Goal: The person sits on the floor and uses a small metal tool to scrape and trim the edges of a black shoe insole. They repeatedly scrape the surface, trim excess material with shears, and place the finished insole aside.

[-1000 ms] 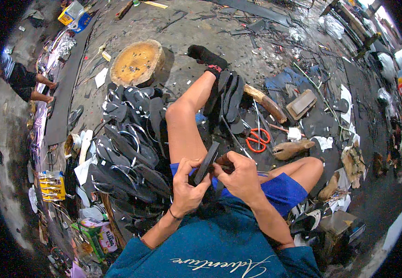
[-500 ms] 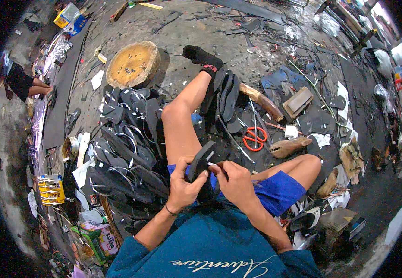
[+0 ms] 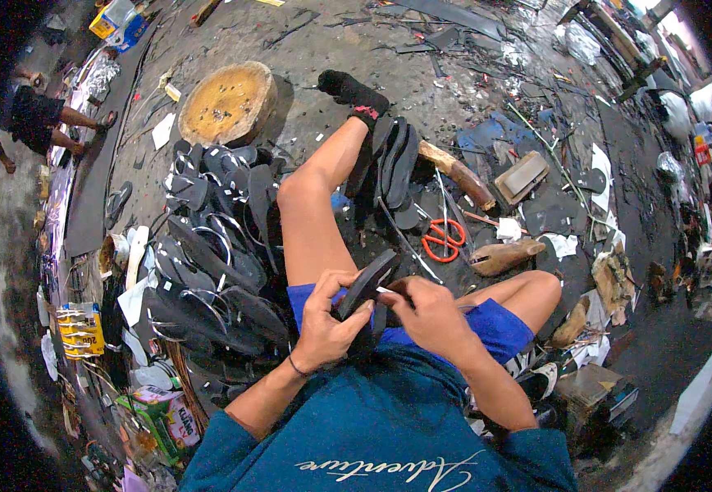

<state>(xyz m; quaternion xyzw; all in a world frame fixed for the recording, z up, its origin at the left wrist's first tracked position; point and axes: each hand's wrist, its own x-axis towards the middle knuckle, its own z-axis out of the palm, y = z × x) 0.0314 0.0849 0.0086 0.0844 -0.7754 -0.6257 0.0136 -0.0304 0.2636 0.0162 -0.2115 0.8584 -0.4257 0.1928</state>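
Observation:
Over my lap, my left hand (image 3: 326, 320) is closed around a black flip-flop (image 3: 368, 283), which it holds tilted. The fingers wrap behind the sole and the thumb presses on its near side. My right hand (image 3: 431, 310) meets the flip-flop's right side, thumb and fingers pinched at a small white piece (image 3: 383, 289). Whether that piece is fixed to the sandal I cannot tell. To my left lies a large pile of black flip-flops (image 3: 200, 271), several with small white bits on them. More black soles (image 3: 394, 160) stand beside my outstretched foot.
A round wooden block (image 3: 226, 102) stands far left of my foot. Red-handled scissors (image 3: 444, 240), a wooden club (image 3: 458, 176), a wooden foot form (image 3: 505, 257) and a rectangular block (image 3: 522, 177) lie to the right. Another person (image 3: 40, 119) is at the far left.
My right hand has shifted slightly right and its fingers have curled more at the flip-flop's edge. The flip-flop has tilted further right. At far left, the other person has moved further into view.

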